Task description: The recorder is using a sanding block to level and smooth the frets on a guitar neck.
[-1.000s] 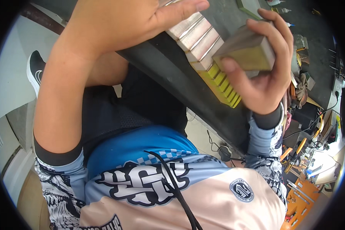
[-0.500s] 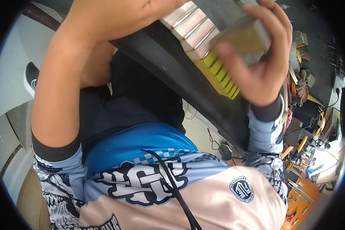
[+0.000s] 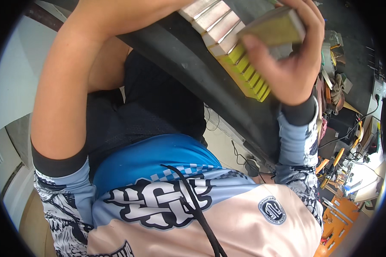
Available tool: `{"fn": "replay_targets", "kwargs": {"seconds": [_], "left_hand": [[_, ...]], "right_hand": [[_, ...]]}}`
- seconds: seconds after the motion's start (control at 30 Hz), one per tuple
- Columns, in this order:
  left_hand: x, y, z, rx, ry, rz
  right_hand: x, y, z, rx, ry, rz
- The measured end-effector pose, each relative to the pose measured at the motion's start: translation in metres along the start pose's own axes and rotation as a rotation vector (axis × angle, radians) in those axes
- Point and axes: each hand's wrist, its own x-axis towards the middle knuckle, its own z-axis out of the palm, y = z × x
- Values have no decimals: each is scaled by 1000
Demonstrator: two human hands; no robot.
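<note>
A row of slotted blocks [image 3: 221, 30] lies on the black bench top [image 3: 171, 55], pale metallic toward the top, yellow at the lower right. My left hand [image 3: 133, 13] reaches beside the row's upper end; its fingers are cut off by the picture's edge. My right hand [image 3: 294, 68] grips a rectangular metal block [image 3: 270, 28] with a yellowish face, held over or against the row's right side, thumb toward the grooves. Blur hides whether the two touch.
Cluttered tools, cloths and cables [image 3: 339, 90] lie along the right, with a power strip [image 3: 377, 88] and an orange board [image 3: 336, 220] holding small tools. My legs in dark shorts [image 3: 146, 103] are below the bench edge.
Both hands, the row and the bench appear higher in the picture. My left thumb has left view. My right hand still holds the block, which has risen with it.
</note>
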Motion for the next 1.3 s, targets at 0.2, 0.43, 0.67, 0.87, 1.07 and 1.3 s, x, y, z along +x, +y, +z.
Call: {"fn": "replay_targets", "kwargs": {"seconds": [0.2,0.43,0.67,0.87,1.07,1.3], "left_hand": [[1,2,3,-20,15,-4],[0,5,2,-61,22,-13],[2,3,-2,-2,-5,-3],[3,3,-1,11,-8,17],[2,3,-3,-42,-27,-18],[2,0,2,-37,-28,-4]], "right_hand": [[11,1,6,56,-26,-24],[-2,15,3,30,-83,-196],[-3,10,15,-1,31,-143],[0,-16,5,153,-114,-307],[3,14,2,-5,-110,-410],[3,-8,9,162,-44,-180]]}}
